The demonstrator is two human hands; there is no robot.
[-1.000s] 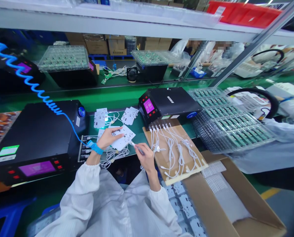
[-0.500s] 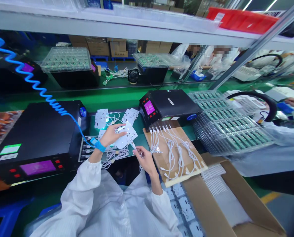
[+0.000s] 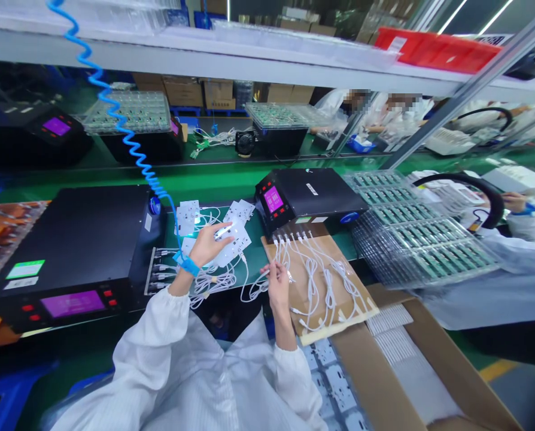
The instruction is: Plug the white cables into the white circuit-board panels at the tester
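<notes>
Sleeves [image 3: 155, 335] of loose white fabric reach toward a green-topped bench [image 3: 255, 254]. The left hand [image 3: 209, 244], wearing a blue wrist strap [image 3: 189, 264] joined to a coiled blue cord [image 3: 128, 137], has its fingers clamped on the left side of a white circuit board [image 3: 236, 245], the thumb lying over its face. A white cable [image 3: 245, 272] is plugged into the board's lower right corner and curves toward the right hand [image 3: 277, 282], whose fingertips are pinched together on a cable near its loop. Behind the held board lie more white boards [image 3: 187, 216]; below it, a bundle of white cables [image 3: 216, 284]. A large black machine [image 3: 88, 239] with a purple screen stands to the left. A smaller one [image 3: 315, 193] stands to the right, its cables spread across a brown cardboard sheet [image 3: 310, 287]. Stacked clear trays [image 3: 429, 233] of green circuit boards stand farther right.
</notes>
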